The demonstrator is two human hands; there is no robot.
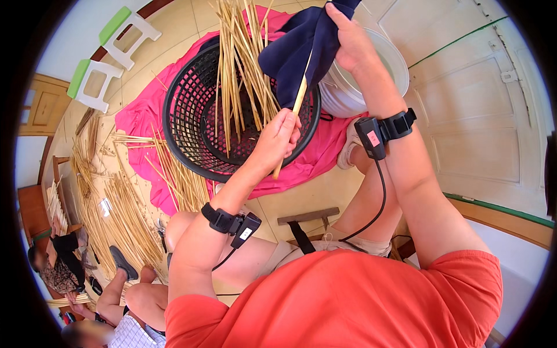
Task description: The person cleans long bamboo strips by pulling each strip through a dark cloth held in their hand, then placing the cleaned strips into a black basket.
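pale stick (pixel 300 97): long axis slants up-right, left hand (pixel 281 136) to navy cloth (pixel 299 52)
left hand: clamped round stick
right hand (pixel 353 45): gripping cloth

The cloth (pixel 290 61) is navy blue, and the stick (pixel 300 97) is pale yellow. The basket (pixel 184 119) is black with a grid pattern of holes. The sheet (pixel 332 139) is bright pink, the bucket (pixel 337 98) is white. Two stools (pixel 115 26) are white with green seats (pixel 78 79). The shirt (pixel 348 296) is plain orange-red.
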